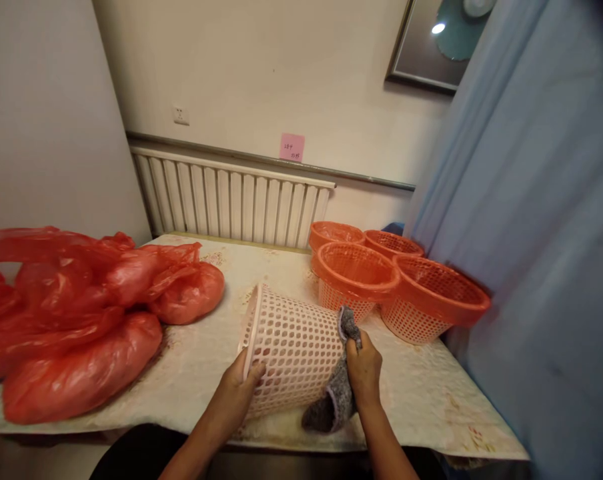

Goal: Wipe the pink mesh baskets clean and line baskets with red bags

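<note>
A pale, perforated plastic wastebasket (296, 347) lies tipped on its side in front of me, its mouth facing left. My left hand (239, 387) grips the rim, with the thumb on the outer wall and the other fingers hidden behind it. At the basket's base, my right hand (364, 367) is closed around a grey cloth (342, 387) and presses it against the bottom. Part of the cloth hangs down below the hand. What lies inside the basket cannot be seen.
Several baskets lined with red bags, including a front one (356, 277), stand at the right beside a blue curtain (546, 267). Filled red plastic bags (81, 360) cover the table's left side. Behind the cloth-covered table (196, 393) is a radiator (231, 200).
</note>
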The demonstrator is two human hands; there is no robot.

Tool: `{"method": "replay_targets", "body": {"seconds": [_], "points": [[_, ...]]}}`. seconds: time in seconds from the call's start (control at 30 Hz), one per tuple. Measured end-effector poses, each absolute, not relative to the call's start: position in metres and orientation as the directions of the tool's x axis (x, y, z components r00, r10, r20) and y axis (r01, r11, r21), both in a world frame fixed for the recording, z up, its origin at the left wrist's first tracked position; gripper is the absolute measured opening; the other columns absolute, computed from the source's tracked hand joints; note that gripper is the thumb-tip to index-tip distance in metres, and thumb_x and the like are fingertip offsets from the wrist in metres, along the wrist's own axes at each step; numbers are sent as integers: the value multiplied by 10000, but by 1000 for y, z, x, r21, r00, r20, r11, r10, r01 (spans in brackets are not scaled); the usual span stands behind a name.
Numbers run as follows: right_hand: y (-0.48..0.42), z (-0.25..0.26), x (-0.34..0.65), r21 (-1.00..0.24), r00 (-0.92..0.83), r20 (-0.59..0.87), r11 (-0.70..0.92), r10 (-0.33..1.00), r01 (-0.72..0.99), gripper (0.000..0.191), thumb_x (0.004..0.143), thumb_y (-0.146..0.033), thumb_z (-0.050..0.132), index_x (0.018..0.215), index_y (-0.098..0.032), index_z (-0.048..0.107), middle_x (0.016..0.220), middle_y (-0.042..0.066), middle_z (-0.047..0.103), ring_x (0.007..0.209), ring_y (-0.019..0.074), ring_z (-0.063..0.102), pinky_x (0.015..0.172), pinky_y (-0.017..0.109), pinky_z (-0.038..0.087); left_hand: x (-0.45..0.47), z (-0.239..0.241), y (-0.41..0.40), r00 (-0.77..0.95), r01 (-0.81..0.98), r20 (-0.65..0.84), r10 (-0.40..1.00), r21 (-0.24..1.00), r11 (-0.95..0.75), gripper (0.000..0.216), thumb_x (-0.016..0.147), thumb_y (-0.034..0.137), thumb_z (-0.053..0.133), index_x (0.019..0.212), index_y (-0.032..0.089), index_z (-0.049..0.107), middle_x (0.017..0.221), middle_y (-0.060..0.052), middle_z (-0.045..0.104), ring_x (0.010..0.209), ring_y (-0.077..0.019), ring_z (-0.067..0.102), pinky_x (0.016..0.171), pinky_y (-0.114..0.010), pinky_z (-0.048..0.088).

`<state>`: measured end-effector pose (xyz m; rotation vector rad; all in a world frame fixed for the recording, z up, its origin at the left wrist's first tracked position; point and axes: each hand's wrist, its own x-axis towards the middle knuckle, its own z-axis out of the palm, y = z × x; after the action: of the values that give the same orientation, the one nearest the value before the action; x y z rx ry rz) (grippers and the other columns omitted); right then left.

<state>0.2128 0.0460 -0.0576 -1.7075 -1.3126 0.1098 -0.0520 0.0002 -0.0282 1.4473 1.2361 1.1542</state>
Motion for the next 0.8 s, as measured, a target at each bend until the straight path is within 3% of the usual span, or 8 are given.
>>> {"method": "replay_targets", "body": {"seconds": [0.13, 0.3, 0.47, 0.67, 0.8], "points": [[34, -70, 183, -673, 383, 564, 138, 732, 727, 451, 833, -254, 386, 1213, -100, 573, 1267, 169, 581, 1170, 268, 537, 992, 419, 406, -57, -32, -2, 110, 179, 118, 987, 974, -137, 453, 871, 387, 471, 1232, 120, 537, 1136, -99, 679, 1009, -255, 625, 922, -369, 478], [15, -67, 125, -471, 120, 760, 415, 639, 778, 441, 779, -113, 438, 1197, -101, 575, 1287, 149, 571, 1228, 257, 504, 1035, 469, 422, -58, -35, -3, 127, 164, 119, 985, 977, -139, 448, 874, 384, 481, 1236, 127, 541, 1163, -103, 669, 1082, -274, 600, 984, -412, 443], [5, -29, 74, -334, -181, 796, 669, 577, 664, 484, 714, -47, 441, 1180, -98, 561, 1301, 143, 560, 1277, 228, 457, 1070, 461, 397, -60, -46, -6, 126, 127, 176, 976, 973, -192, 484, 881, 409, 483, 1290, 150, 501, 1234, -100, 639, 1169, -275, 560, 1039, -415, 407], [31, 2, 60, -352, -216, 747, 650, 628, 673, 436, 747, -73, 450, 1161, -85, 584, 1262, 157, 588, 1210, 239, 523, 1053, 441, 417, -62, -62, -9, 110, 155, 212, 971, 961, -227, 485, 890, 400, 458, 1298, 141, 497, 1305, -125, 590, 1233, -276, 514, 1095, -436, 341], [49, 7, 72, -413, -191, 687, 592, 701, 692, 459, 774, -109, 468, 1221, -95, 567, 1238, 135, 610, 1168, 230, 556, 1041, 410, 427, -62, -65, -12, 107, 187, 191, 976, 960, -208, 469, 872, 417, 482, 1252, 147, 541, 1238, -121, 640, 1180, -280, 560, 1064, -435, 383]]}}
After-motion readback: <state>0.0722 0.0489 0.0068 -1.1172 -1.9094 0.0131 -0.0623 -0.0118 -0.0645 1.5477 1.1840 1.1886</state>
